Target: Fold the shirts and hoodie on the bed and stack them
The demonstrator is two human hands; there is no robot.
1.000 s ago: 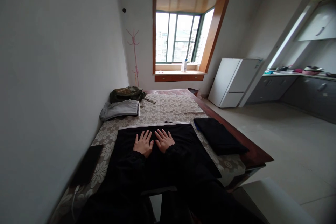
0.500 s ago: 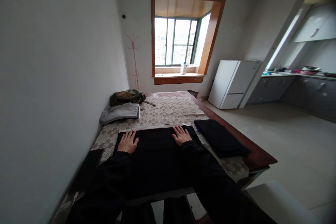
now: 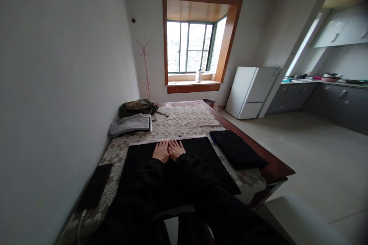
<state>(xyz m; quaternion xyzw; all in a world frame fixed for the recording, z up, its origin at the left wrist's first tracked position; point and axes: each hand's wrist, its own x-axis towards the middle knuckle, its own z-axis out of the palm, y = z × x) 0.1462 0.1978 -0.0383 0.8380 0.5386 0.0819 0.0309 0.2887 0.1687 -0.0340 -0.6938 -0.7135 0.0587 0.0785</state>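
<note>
A black cloth (image 3: 195,146) lies spread flat on the table, with a pale strip showing along its far edge. Near that far edge, my left hand (image 3: 161,151) rests palm down on the cloth, fingers stretched out. Right beside it, my right hand (image 3: 176,150) also lies flat on the cloth, the two touching or nearly so at the index fingers and thumbs. Neither hand holds anything. To the right of the cloth sits a folded black cloth (image 3: 238,149). Black sleeves cover both forearms and hide part of the spread cloth.
The wooden table (image 3: 276,160) has a patterned tablecloth (image 3: 189,116). A folded grey cloth (image 3: 129,124) and an olive bag (image 3: 138,108) lie at the back left. A dark flat object (image 3: 96,185) with a white cable lies near the left wall. A pale seat (image 3: 299,214) stands lower right.
Both hands have moved inward over the black cloth, from wide apart to side by side near the middle of its far edge. The camera view has shifted slightly.
</note>
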